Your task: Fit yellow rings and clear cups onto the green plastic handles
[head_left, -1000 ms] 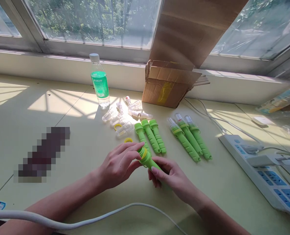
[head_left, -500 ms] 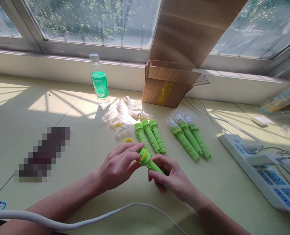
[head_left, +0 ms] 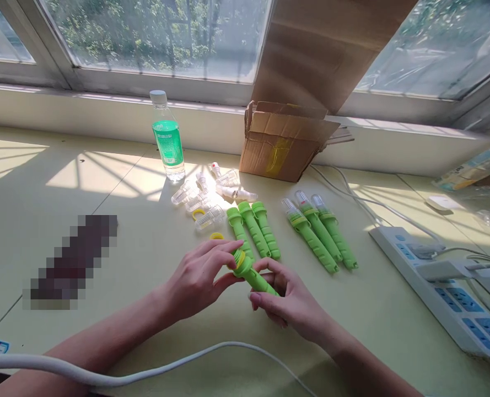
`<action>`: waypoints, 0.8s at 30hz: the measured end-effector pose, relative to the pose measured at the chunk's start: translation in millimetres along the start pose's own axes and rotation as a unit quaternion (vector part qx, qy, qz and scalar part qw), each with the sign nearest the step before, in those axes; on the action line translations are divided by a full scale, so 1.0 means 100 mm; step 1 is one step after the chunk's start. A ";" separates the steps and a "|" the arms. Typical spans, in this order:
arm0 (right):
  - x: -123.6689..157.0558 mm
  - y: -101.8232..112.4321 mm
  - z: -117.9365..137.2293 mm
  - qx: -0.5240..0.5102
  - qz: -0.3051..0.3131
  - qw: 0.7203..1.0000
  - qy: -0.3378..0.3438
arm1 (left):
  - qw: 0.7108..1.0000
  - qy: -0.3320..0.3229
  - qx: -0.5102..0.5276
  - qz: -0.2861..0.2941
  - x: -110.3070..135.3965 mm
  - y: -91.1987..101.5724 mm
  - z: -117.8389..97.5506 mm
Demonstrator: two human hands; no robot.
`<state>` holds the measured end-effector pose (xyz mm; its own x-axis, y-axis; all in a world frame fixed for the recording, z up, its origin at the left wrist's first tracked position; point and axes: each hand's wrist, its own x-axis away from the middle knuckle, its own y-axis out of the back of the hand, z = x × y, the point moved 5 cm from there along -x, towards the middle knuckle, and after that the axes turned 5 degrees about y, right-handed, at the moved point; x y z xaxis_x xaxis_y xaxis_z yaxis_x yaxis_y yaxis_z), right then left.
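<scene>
My right hand (head_left: 290,300) is closed around the grip of a green torch-shaped plastic handle (head_left: 258,280), whose threaded end tilts up to the left. At that end the fingers of my left hand (head_left: 197,275) pinch a yellow ring (head_left: 240,259) that sits around the threads. Just beyond lie several green handles without caps, such as this middle one (head_left: 254,231). Clear plastic caps (head_left: 210,218), white inner pieces (head_left: 245,196) and loose yellow rings (head_left: 216,236) are scattered to their left. Three handles with clear caps (head_left: 317,236) lie farther right.
A water bottle (head_left: 168,144) stands by the window ledge, beside an open cardboard box (head_left: 284,143). A power strip (head_left: 439,292) with plugs and cables lies at the right. One white cable (head_left: 228,345) crosses in front of my forearms. A blurred-out dark object (head_left: 73,262) lies at the left.
The yellow ring appears seated a little lower and flatter around the threaded end. My left fingers have shifted slightly with it; my right hand keeps its hold.
</scene>
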<state>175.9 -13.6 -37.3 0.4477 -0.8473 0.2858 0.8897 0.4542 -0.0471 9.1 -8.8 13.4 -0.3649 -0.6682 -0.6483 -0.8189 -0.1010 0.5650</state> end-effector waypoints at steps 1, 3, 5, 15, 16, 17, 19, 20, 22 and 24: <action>0.00 0.00 0.01 -0.005 0.002 1.000 0.008 | 1.000 -0.003 0.002 -0.003 0.00 0.00 0.00; 0.01 -0.01 0.03 -0.012 0.003 1.000 0.028 | 1.000 -0.005 0.006 -0.004 -0.01 0.01 0.00; 0.01 -0.02 0.06 -0.014 0.005 0.999 0.047 | 1.000 -0.005 0.008 0.001 -0.02 0.02 0.00; -0.01 -0.05 0.11 -0.003 0.058 0.995 0.082 | 1.000 -0.012 -0.013 0.011 -0.03 0.02 -0.01; -0.01 -0.05 0.11 -0.012 0.060 0.995 0.079 | 1.000 -0.014 -0.009 0.011 -0.02 0.02 -0.01; 0.00 -0.04 0.10 -0.023 0.061 0.995 0.074 | 1.000 -0.016 -0.006 0.016 -0.03 0.03 0.00; 0.01 -0.04 0.06 -0.050 0.060 0.995 0.057 | 0.999 -0.019 -0.006 0.033 -0.03 0.02 0.00; 0.01 -0.04 0.04 -0.061 0.059 0.995 0.044 | 0.999 -0.020 -0.010 0.040 -0.04 0.02 0.00; 0.02 -0.04 0.00 -0.071 0.055 0.996 0.015 | 0.999 -0.025 -0.018 0.037 -0.04 0.03 0.00; 0.03 -0.05 -0.02 -0.070 0.051 0.996 0.000 | 0.999 -0.031 -0.021 0.019 -0.03 0.04 -0.02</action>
<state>173.1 -18.4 -37.9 0.5371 -0.7985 0.2719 0.8429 0.4957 -0.2094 8.2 -8.2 18.7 -0.4231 -0.6254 -0.6557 -0.7850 -0.1084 0.6099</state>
